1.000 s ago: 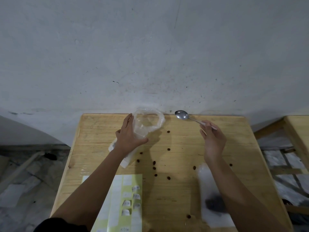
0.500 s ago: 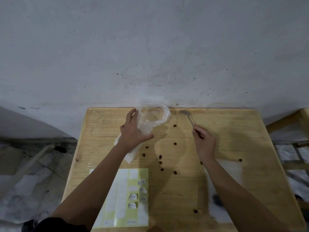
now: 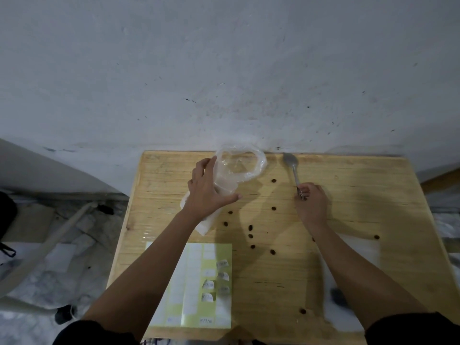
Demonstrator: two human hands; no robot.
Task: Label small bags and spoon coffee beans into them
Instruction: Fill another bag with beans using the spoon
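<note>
Now laying the spoon flat on the table, after carrying it raised beside the bag mouth a second ago. Pinching the near end of its handle in the curled fingers of the right hand, bowl pointing away past the fingertips and looking bare of beans. Still gripping the clear bag with the left hand, fingers and thumb wrapped round its neck. Keeping the mouth propped open just beyond the fingertips, with the bag's lower end trailing back under the wrist.

Judging this as a pause between spoonfuls, or a spoonful gone astray. Seeing nothing dark inside the clear bag, so probably filling not yet achieved here. Likely needing a fresh scoop before anything else.

Counting:
- One spoon.
- One clear bag in hand.
- One second pale bag lying under the right forearm, showing a dark patch near the elbow, possibly beans but too blurred to tell.
- Roughly ten loose coffee beans scattered between the two hands and back toward the elbows. One more perhaps hiding against the right forearm.
- One label sheet lying beside the left forearm.
- About five written labels curling up off it.
</note>
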